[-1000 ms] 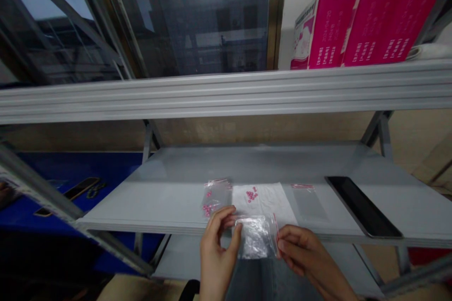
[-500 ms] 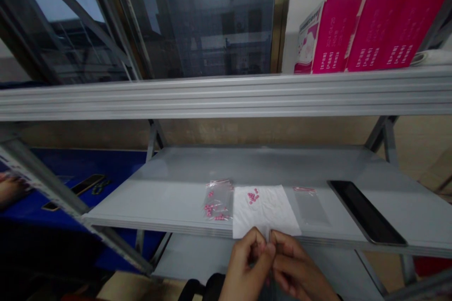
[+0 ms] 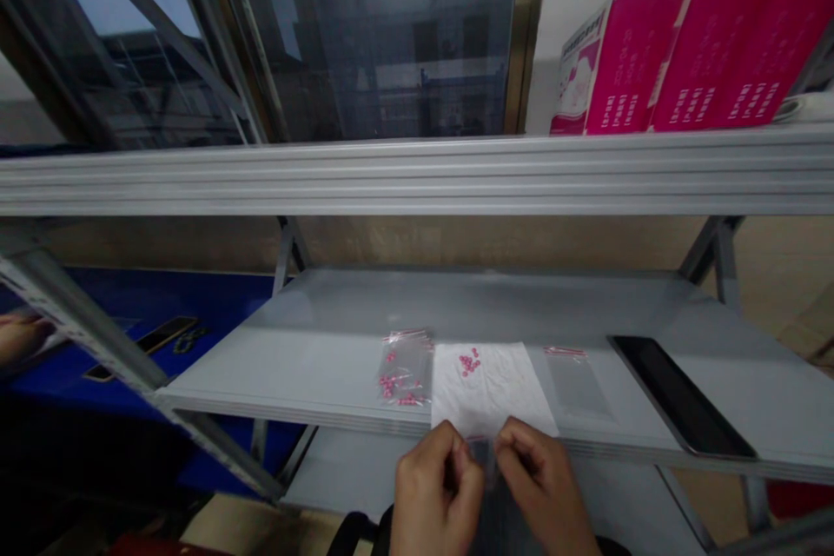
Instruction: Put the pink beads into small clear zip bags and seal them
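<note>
A small clear zip bag (image 3: 483, 457) with a red top line hangs between my two hands at the front edge of the shelf. My left hand (image 3: 438, 486) pinches its left side, and my right hand (image 3: 539, 479) pinches its right side. Just beyond them lies a white paper sheet (image 3: 488, 387) with a small group of pink beads (image 3: 468, 362) on it. Left of the paper, clear bags (image 3: 407, 369) with pink beads inside lie together. A flat clear bag (image 3: 577, 382) with a red top line rests to the right of the paper.
A dark tablet (image 3: 681, 395) lies on the grey shelf (image 3: 326, 330) at the right. Pink boxes (image 3: 635, 61) stand on the upper shelf. At the far left, another person's hand (image 3: 23, 337) is near a phone (image 3: 166, 334) on a blue surface (image 3: 228, 295).
My hands have moved apart, and the bag between them now shows its face and red line. The whole view has shifted slightly.
</note>
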{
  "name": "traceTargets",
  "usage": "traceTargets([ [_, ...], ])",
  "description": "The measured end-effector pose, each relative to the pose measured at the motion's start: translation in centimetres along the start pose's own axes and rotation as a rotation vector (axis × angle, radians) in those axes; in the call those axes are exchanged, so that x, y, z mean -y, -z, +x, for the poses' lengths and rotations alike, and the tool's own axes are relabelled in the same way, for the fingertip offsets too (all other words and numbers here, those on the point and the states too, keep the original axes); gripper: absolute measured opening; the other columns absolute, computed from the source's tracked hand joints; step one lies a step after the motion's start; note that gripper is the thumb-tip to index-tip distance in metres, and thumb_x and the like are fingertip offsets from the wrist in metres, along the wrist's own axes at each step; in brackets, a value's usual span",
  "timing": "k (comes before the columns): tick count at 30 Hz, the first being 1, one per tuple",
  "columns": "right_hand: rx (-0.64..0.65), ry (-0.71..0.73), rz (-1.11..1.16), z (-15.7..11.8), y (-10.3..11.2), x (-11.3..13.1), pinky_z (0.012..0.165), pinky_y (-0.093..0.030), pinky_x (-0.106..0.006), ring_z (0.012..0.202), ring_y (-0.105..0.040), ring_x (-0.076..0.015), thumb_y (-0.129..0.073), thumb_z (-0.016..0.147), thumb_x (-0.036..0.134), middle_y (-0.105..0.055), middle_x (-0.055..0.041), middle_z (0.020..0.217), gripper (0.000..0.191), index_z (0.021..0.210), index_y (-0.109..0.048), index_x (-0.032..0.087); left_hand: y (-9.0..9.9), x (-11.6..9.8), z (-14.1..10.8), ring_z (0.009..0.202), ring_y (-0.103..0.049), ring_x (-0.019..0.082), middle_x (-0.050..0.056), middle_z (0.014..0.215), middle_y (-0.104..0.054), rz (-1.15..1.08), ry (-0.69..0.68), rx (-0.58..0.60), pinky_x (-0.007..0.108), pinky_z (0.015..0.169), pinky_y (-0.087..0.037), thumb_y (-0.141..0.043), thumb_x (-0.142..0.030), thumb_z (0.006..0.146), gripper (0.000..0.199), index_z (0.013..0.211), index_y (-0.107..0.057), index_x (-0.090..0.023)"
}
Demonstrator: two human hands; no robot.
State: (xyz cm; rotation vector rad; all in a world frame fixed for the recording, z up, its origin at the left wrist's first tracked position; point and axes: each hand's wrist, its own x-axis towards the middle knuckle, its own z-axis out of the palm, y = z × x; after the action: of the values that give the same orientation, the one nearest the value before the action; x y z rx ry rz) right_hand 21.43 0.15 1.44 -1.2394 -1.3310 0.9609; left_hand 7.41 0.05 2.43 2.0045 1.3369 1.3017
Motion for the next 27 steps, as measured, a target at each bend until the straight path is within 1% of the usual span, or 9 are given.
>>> traceTargets([
  [2, 0.028, 0.004, 0.004, 0.0, 0.2, 0.3, 0.048, -0.028, -0.024, 0.048, -0.036, -0.0112, -0.055, 0.077, 0.035, -0.038, 0.0053, 0.049, 0.03, 0.054, -0.041, 0.023, 0.6, -0.3, 0.2, 0.047, -0.051, 0.012, -0.004, 0.053, -0.05, 0.015, -0.054, -0.06, 0.02, 0.047, -0.037, -0.048, -0.013, 0.082, 0.022, 0.063, -0.046, -0.022],
  [4, 0.111, -0.003, 0.04, 0.1, 0.4, 0.5, 0.047, -0.027, -0.025, 0.046, -0.035, -0.0109, -0.054, 0.076, 0.032, -0.036, 0.006, 0.049, 0.027, 0.055, -0.042, 0.023, 1.3, -0.6, 0.5, 0.064, -0.064, 0.018, 0.001, 0.071, -0.064, -0.007, -0.132, -0.043, 0.026, 0.058, -0.051, -0.059, -0.019, 0.078, 0.003, 0.078, -0.057, -0.022],
  [6, 0.189, -0.009, 0.073, 0.2, 0.6, 0.7, 0.047, -0.027, -0.025, 0.046, -0.034, -0.0107, -0.053, 0.074, 0.031, -0.035, 0.0063, 0.049, 0.024, 0.055, -0.041, 0.023, 1.8, -0.7, 0.6, 0.097, -0.069, 0.03, 0.011, 0.107, -0.071, -0.017, -0.207, 0.048, 0.041, 0.082, -0.058, -0.074, -0.025, 0.069, 0.044, 0.111, -0.061, -0.022],
  [8, 0.219, -0.011, 0.082, 0.3, 0.7, 0.7, 0.047, -0.026, -0.024, 0.047, -0.033, -0.0106, -0.052, 0.072, 0.03, -0.034, 0.0065, 0.049, 0.022, 0.055, -0.04, 0.023, 2.1, -0.5, 0.5, 0.117, -0.063, 0.036, 0.014, 0.128, -0.066, 0.009, -0.251, 0.149, 0.052, 0.1, -0.051, -0.082, -0.023, 0.062, 0.077, 0.133, -0.052, -0.026],
  [10, 0.185, -0.015, 0.057, 0.5, 0.8, 0.5, 0.047, -0.025, -0.024, 0.048, -0.032, -0.0104, -0.052, 0.071, 0.029, -0.034, 0.0066, 0.05, 0.022, 0.054, -0.039, 0.023, 2.1, 0.0, 0.3, 0.116, -0.065, 0.035, 0.011, 0.126, -0.069, 0.047, -0.263, 0.195, 0.057, 0.106, -0.046, -0.081, -0.018, 0.062, 0.08, 0.135, -0.051, -0.029],
  [13, 0.125, -0.028, 0.017, 0.8, 1.0, 0.1, 0.047, -0.024, -0.024, 0.048, -0.031, -0.01, -0.052, 0.068, 0.027, -0.033, 0.0069, 0.049, 0.022, 0.052, -0.038, 0.023, 1.8, 1.0, 0.2, 0.113, -0.067, 0.035, 0.01, 0.122, -0.071, 0.086, -0.27, 0.196, 0.059, 0.107, -0.045, -0.081, -0.016, 0.061, 0.078, 0.133, -0.053, -0.028],
  [19, 0.159, -0.09, 0.011, 1.3, 1.1, -0.1, 0.046, -0.024, -0.025, 0.045, -0.032, -0.0101, -0.052, 0.068, 0.028, -0.034, 0.0069, 0.046, 0.022, 0.051, -0.038, 0.024, 1.0, 1.9, 0.2, 0.113, -0.066, 0.036, 0.012, 0.122, -0.071, 0.127, -0.278, 0.156, 0.059, 0.103, -0.047, -0.085, -0.025, 0.059, 0.078, 0.131, -0.054, -0.025],
  [23, 0.157, -0.081, -0.009, 1.3, 1.0, -0.3, 0.046, -0.025, -0.024, 0.045, -0.033, -0.0101, -0.057, 0.071, 0.03, -0.035, 0.007, 0.045, 0.029, 0.05, -0.038, 0.024, 0.4, 1.7, 0.3, 0.096, -0.071, 0.03, 0.007, 0.104, -0.075, 0.088, -0.264, 0.052, 0.053, 0.093, -0.052, -0.08, -0.019, 0.062, 0.055, 0.113, -0.061, -0.024],
  [27, 0.123, -0.045, -0.054, 2.1, 1.1, -0.8, 0.045, -0.028, -0.023, 0.042, -0.036, -0.0104, -0.051, 0.087, 0.045, -0.036, 0.0066, 0.043, 0.042, 0.053, -0.041, 0.024, -0.4, 1.8, 0.1, 0.09, -0.07, 0.027, 0.004, 0.097, -0.074, -0.005, -0.2, -0.024, 0.043, 0.081, -0.057, -0.08, -0.016, 0.065, 0.041, 0.102, -0.063, -0.024],
])
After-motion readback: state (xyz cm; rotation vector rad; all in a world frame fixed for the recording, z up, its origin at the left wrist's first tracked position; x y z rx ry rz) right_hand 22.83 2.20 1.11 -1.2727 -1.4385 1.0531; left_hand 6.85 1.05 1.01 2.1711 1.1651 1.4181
